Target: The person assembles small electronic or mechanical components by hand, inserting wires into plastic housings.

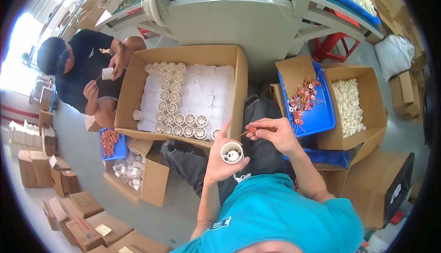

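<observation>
My left hand (217, 160) is closed around a white plastic cup-shaped housing (232, 153), its open end facing up with an inner post visible. Just above it, my right hand (279, 135) pinches a small red part with a thin wire (251, 131); the wire reaches toward the left fingers, and its end is hard to make out. Beyond my hands stands a large open cardboard box (183, 53), where white round housings (189, 119) sit in rows on white paper-like dividers. To the right, a blue tray (327, 117) holds a tangle of red wired parts (303, 100).
A co-worker (87, 69) sits at the left, handling a similar white housing (107, 73). Near them are a small blue tray (121, 154) and a carton (155, 181) of white pieces. At right, another carton (374, 78) holds small cream parts. A grey machine (229, 28) stands ahead.
</observation>
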{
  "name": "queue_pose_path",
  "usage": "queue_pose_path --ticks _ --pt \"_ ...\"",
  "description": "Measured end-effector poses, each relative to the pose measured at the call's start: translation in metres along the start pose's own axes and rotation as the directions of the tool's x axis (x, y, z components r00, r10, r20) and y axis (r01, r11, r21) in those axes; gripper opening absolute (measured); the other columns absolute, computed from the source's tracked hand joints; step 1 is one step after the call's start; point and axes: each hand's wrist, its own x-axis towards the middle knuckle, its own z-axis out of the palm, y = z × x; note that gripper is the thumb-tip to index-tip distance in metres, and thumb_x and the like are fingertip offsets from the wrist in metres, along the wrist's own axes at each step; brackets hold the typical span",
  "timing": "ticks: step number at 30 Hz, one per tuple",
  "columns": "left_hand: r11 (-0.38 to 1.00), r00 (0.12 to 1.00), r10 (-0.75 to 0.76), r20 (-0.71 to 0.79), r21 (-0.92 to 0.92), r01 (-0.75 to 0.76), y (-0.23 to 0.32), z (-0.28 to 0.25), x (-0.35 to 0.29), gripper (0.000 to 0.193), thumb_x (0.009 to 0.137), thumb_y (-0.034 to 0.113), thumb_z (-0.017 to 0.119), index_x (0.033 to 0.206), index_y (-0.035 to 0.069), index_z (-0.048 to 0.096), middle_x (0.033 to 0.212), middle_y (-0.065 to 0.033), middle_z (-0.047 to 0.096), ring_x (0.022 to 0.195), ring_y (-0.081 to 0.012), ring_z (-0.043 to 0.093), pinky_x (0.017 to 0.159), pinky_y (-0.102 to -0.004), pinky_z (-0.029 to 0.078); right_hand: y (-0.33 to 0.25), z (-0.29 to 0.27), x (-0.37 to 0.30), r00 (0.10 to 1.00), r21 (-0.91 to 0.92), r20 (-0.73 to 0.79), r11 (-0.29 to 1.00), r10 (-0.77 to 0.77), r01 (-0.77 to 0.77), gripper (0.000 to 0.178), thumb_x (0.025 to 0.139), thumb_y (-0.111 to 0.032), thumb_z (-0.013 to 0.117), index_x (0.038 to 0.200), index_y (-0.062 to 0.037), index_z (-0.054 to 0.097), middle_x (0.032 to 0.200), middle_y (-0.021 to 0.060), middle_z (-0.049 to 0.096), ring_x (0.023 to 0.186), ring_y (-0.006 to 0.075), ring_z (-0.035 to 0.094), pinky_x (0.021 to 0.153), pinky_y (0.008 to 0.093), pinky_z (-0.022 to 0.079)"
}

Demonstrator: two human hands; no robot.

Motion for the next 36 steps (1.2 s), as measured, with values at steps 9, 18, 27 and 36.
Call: queue_pose_path --ticks 9,18,27,36 --pt "0.814 0.905 -0.255 0.34 -0.43 0.391 0.016 -0.012 -0.024 0.036 0.068 0.004 0.082 0.098 0.002 0.061 0.096 -0.0076 0.069 0.086 -0.0136 0.065 0.078 -0.0283 0.052 0.03 0.007 -0.021 0.944 -0.557 -0.041 0.792 -0.327 0.25 0.023 0.078 0.008 0.071 0.099 0.0029 0.072 0.098 0.0112 0.068 0.087 0.0186 0.068 0.073 0.0273 0.054" --pt "0.973 0.963 -0.095 -0.25 0.181 0.143 -0.012 0.013 -0.012 0.05 0.068 0.006 0.086 0.108 -0.001 0.056 0.099 -0.0105 0.063 0.088 -0.019 0.064 0.079 -0.031 0.051 -0.022 0.016 -0.037 0.839 -0.534 -0.149 0.757 -0.524 0.378 0.023 0.074 0.008 0.073 0.096 0.0015 0.072 0.096 0.0107 0.066 0.08 0.0191 0.067 0.068 0.0283 0.054" --pt "0.958 0.969 0.042 -0.243 0.285 0.029 -0.015 0.023 -0.011 0.054 0.066 -0.001 0.082 0.112 0.003 0.054 0.105 -0.0151 0.06 0.099 -0.0353 0.058 0.084 -0.0423 0.048 -0.011 0.033 -0.038 0.773 -0.628 0.006 0.599 -0.634 0.497 0.025 0.074 0.01 0.072 0.098 0.0037 0.07 0.096 0.0128 0.063 0.08 0.0235 0.067 0.067 0.0312 0.055" --pt "0.954 0.968 0.039 -0.248 0.297 0.038 -0.011 0.026 -0.009 0.054 0.066 -0.002 0.081 0.113 0.002 0.054 0.107 -0.0156 0.06 0.1 -0.0352 0.059 0.085 -0.0417 0.049 -0.012 0.031 -0.041 0.763 -0.62 0.011 0.594 -0.646 0.512 0.025 0.073 0.008 0.072 0.098 0.0041 0.069 0.096 0.0127 0.063 0.08 0.0241 0.067 0.067 0.0318 0.056"
